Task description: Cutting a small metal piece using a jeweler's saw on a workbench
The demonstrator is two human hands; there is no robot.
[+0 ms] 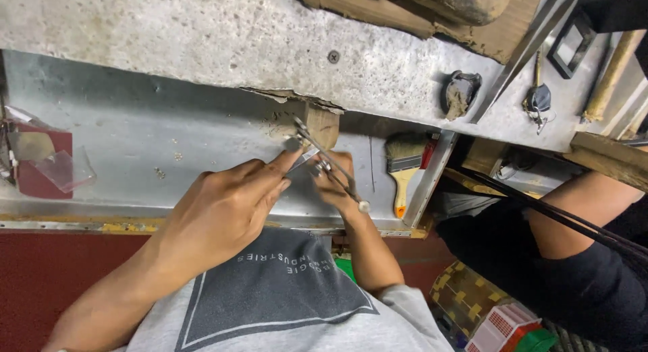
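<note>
Grey metal workbench tray (135, 143) lies under both hands: left hand (219, 213) pinches a small metal piece (305, 156) against the wooden peg (322, 124), right hand (335, 183) grips a thin metal tool (331, 166) on it, work apparently unfinished.

A shiny metal tool (331, 164) meets a small rough wooden block (322, 124) over the dull, scuffed sheet-metal tray (169, 149).
</note>
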